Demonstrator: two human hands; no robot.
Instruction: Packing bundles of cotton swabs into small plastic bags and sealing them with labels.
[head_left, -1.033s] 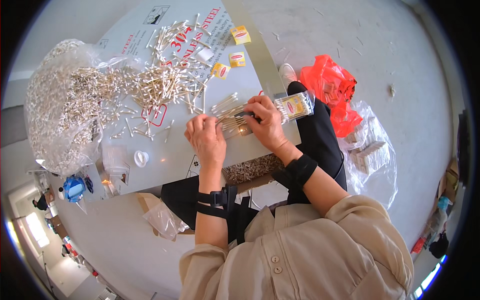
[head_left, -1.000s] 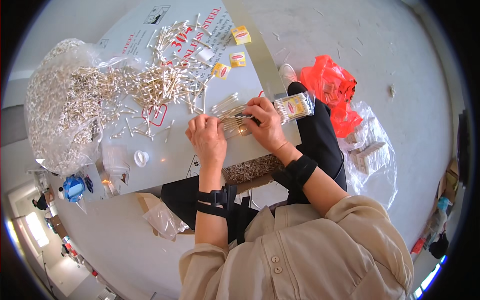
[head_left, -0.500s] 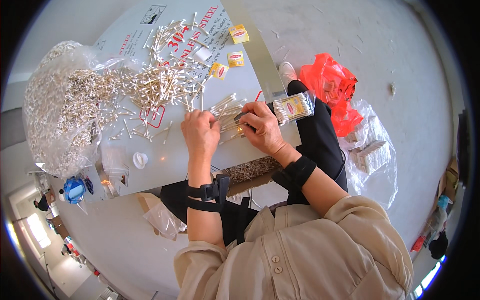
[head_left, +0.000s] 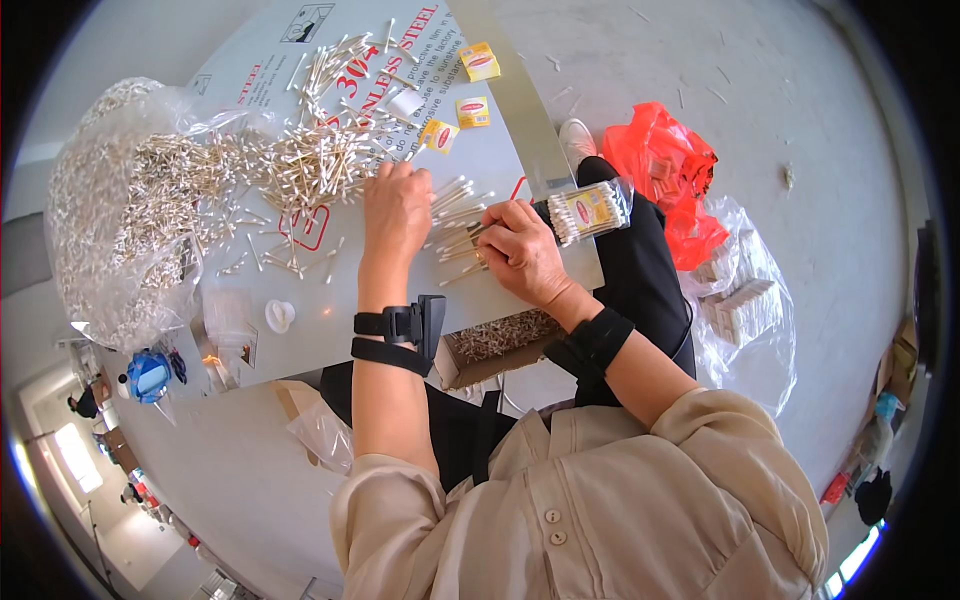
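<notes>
A: Surface and room?
B: Grey table (head_left: pixel 345 330) with printed film under both sets of fingers. Pale floor (head_left: pixel 830 190) off to their right. Red bag (head_left: pixel 655 160) and clear bag (head_left: pixel 740 300) of white packs sat down there, well right of the right fingers. Box (head_left: pixel 472 376) of swabs stood by the table edge, nearer the body than the right fingers.
A: Fingers?
B: Left hand (head_left: pixel 397 212): bent, narrow, tips at the right edge of the swab pile (head_left: pixel 315 172). Couldn't tell if they pinched one. Right hand (head_left: pixel 525 252): curled in tight beside the loose swabs (head_left: pixel 455 205). Grip hidden, couldn't tell what it held.
A: Swabs where?
B: Loose ones fanned out between the hands, just left of the right fingers. Pile just left of the left fingertips, big bag (head_left: pixel 105 240) of more farther left. Swab pack (head_left: pixel 585 212) with yellow card: just right of the right fingers.
</notes>
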